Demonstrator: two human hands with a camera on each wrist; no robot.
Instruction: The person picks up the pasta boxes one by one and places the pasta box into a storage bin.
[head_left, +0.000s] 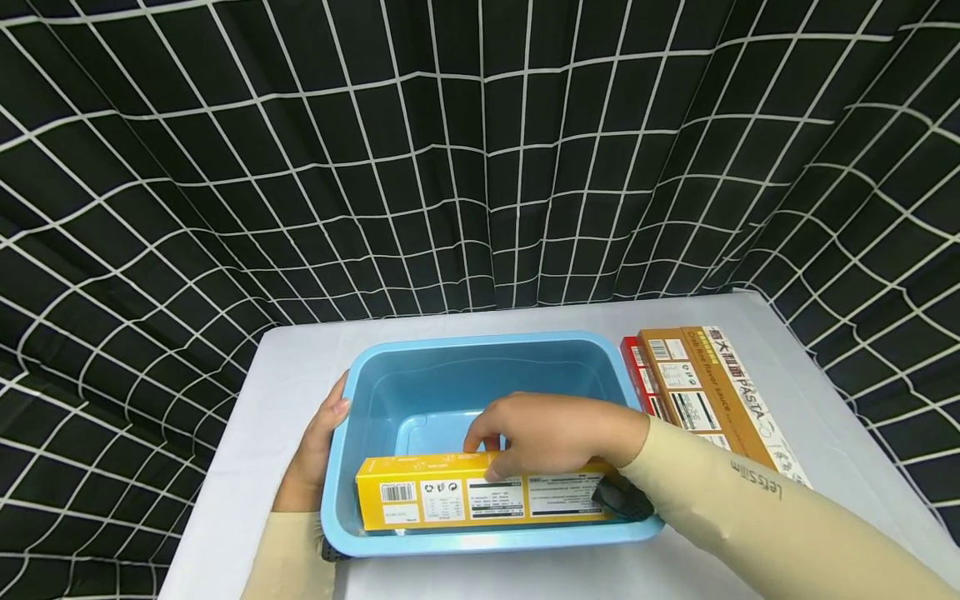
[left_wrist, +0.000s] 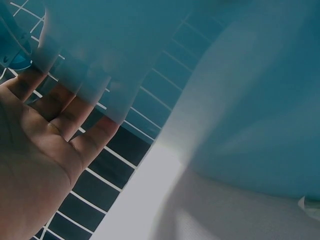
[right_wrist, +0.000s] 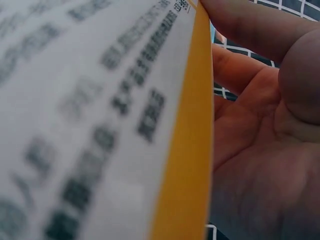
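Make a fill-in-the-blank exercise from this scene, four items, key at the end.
1. The right hand grips a long box whose main colour is ____.
2. The bin in front of the person is coloured ____.
3. The left hand touches the bin on its ____ side, as the person sees it.
4. On the brown box, the large English word after the Chinese characters reads ____.

Missing words: yellow; blue; left; PASTA.
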